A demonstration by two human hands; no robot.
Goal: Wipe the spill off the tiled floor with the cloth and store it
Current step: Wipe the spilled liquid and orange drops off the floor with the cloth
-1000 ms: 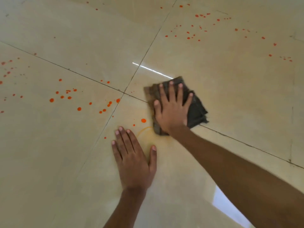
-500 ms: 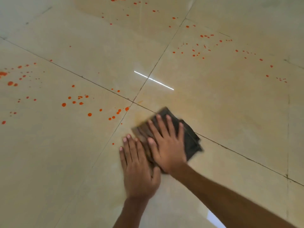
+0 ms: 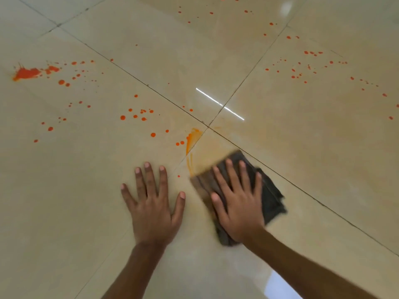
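Note:
A dark grey folded cloth [image 3: 271, 197] lies on the beige tiled floor [image 3: 302, 137]. My right hand [image 3: 238, 203] presses flat on it with fingers spread. My left hand [image 3: 152, 203] rests flat on the bare tile just left of the cloth, fingers spread. An orange smear [image 3: 193, 139] streaks the tile directly ahead of the cloth, near the grout crossing. Orange drops [image 3: 133, 115] scatter over the left tile, with a larger splat [image 3: 27, 73] at the far left. More orange drops [image 3: 298, 72] dot the far right tile.
Dark grout lines [image 3: 208, 126] cross just ahead of the hands. A bright light streak [image 3: 220, 104] reflects off the glossy floor. Further small orange drops [image 3: 210, 12] lie on the far tile at the top.
My right hand has slid the cloth to the right, away from my left hand, leaving an orange smear on the tile. The view has shifted, showing the large splat at the left.

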